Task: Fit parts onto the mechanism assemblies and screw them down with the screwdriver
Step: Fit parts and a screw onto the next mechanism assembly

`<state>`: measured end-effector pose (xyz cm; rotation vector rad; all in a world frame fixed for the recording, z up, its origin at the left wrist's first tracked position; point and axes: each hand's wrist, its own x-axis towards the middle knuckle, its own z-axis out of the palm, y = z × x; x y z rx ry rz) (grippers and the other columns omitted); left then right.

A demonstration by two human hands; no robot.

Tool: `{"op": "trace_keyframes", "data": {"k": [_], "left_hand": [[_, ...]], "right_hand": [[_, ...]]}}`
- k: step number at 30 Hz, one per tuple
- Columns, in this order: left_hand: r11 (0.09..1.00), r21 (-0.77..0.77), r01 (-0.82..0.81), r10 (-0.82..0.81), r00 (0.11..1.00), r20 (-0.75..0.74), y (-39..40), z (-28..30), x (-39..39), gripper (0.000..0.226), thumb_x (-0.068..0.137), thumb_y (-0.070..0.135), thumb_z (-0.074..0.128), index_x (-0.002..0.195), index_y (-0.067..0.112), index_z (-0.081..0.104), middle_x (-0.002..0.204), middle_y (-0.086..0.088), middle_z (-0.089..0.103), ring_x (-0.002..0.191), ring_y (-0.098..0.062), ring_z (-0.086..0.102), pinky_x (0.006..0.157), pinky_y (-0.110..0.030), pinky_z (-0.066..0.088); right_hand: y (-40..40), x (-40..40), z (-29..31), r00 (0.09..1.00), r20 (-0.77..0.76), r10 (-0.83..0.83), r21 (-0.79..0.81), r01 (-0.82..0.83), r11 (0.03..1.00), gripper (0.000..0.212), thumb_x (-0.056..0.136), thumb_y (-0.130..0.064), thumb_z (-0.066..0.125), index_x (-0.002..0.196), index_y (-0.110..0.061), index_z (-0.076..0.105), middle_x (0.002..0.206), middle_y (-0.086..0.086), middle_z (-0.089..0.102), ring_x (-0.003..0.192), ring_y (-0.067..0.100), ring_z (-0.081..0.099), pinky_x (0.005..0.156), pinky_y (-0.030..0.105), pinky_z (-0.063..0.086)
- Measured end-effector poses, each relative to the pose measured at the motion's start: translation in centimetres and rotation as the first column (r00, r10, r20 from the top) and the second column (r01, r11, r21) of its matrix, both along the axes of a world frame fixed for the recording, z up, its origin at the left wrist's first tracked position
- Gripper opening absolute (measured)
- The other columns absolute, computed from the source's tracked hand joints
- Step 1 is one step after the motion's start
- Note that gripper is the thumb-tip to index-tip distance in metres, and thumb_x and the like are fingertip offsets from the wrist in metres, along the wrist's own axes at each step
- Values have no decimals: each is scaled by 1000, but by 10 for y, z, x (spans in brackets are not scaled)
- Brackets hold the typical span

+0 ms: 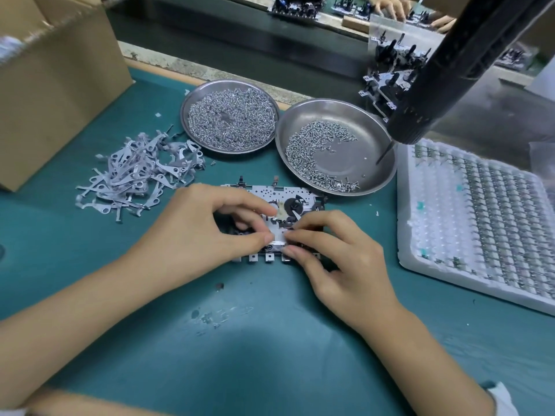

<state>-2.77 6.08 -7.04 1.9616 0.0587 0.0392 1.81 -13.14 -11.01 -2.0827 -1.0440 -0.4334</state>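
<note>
The left hand and right hand cover the lower middle of the mechanism assembly, so the small part under their fingertips is too hidden to identify. The cardboard box runs off the upper left of the frame, and the black screwdriver is cut off at the upper right. The foam tray at the right edge is blurred, as are another person's hands at the top right.

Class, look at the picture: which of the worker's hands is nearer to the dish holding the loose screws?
Right. The right hand lies just below the screw dish, at the near right of the mechanism assembly. The left hand sits farther left, nearer the metal lever pile.
</note>
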Motion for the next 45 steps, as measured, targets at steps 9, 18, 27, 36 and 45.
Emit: {"op": "trace_keyframes", "data": {"k": [9,18,27,36,45], "left_hand": [[1000,-13,-3,3,1000,-12,-1,-1,2,29,68,11,80,86,32,73,68,10,72,57,0,55,59,-10,47],[999,-47,20,-21,999,-38,3,-3,4,29,67,15,80,90,31,73,70,6,73,61,-2,51,65,-16,50],[997,-44,69,-70,998,-5,5,-5,6,29,68,18,81,93,30,73,75,6,74,65,-4,54,65,-21,54],[883,367,-293,151,917,369,29,5,45,17,91,17,62,105,18,71,90,8,64,80,3,57,78,-9,39],[591,752,-293,189,956,225,41,0,100,19,92,24,61,107,20,71,109,-7,70,108,-33,58,94,-38,36]], "right_hand": [[4,-6,-2,998,44,-41,-71,44,996,8,85,-1,65,81,4,68,86,11,64,76,28,57,74,28,45],[1,-2,8,965,-259,-50,169,96,981,14,89,-7,59,89,-1,71,88,3,65,84,8,59,78,15,44],[1,1,8,944,-322,-69,247,154,957,16,91,-9,58,87,-1,71,85,0,64,83,9,60,77,21,46],[0,2,7,939,-338,-70,316,183,931,15,90,-10,58,88,-3,71,84,1,66,83,6,60,77,19,45],[1,1,7,943,-328,-53,330,167,929,16,90,-10,59,86,-1,71,84,0,65,81,10,61,75,23,48]]}}
